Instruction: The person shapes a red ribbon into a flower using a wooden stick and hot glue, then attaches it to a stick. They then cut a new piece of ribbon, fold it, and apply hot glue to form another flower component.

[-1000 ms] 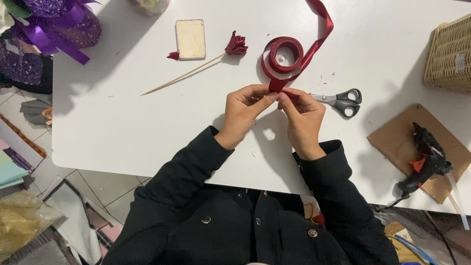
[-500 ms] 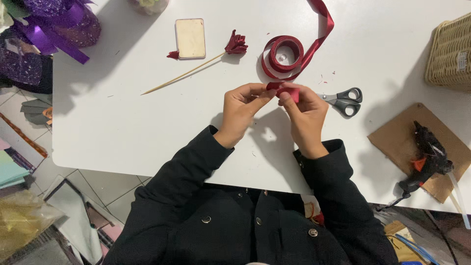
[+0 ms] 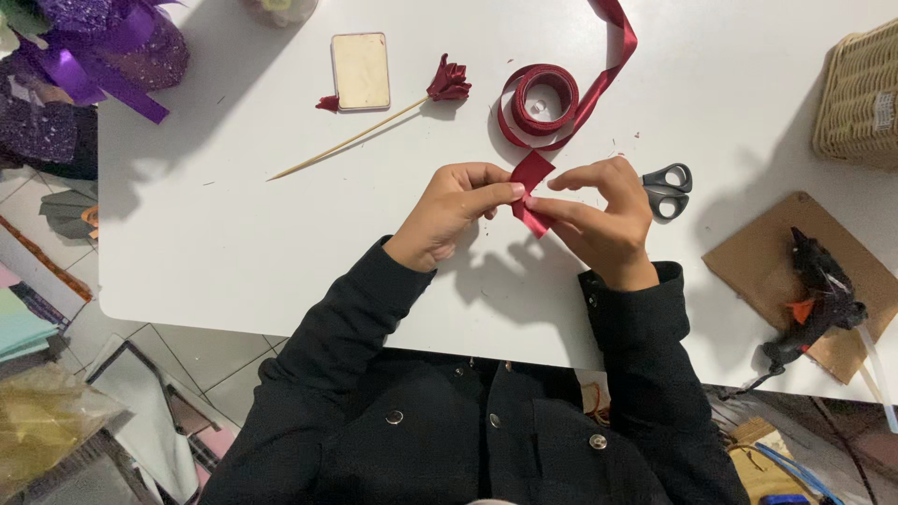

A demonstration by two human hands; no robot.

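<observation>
Far left, off the table edge: a purple glitter bouquet with ribbon (image 3: 84, 47), well apart from the work. On the white table (image 3: 234, 234), a bamboo skewer with a finished red ribbon rose (image 3: 447, 79) lies slanted, its bloom just beside a small pale wooden block (image 3: 360, 70); open bare tabletop below it, down to the near edge. Centre: left hand (image 3: 449, 210) pinches the left edge of a short dark red ribbon piece (image 3: 530, 192) between thumb and forefinger; right hand (image 3: 603, 220) pinches the lower right of the same piece, remaining fingers arched above it. Piece is held just above the table, folded at an angle, near the front edge and over the person's lap. Step in hand reads as folding a petal; the next fold likely calls for a tight, even crease with both pinches kept close. Behind the hands, the ribbon spool (image 3: 543, 98) with its loose tail running off the far edge. Scissors (image 3: 666, 190) lie touching or just beside the right hand, handles pointing right. Further right, a hot glue gun (image 3: 818, 290) rests on cardboard (image 3: 748, 257) near the front edge; wicker basket (image 3: 861, 93) at the right edge. Clearest room lies left of the hands.
</observation>
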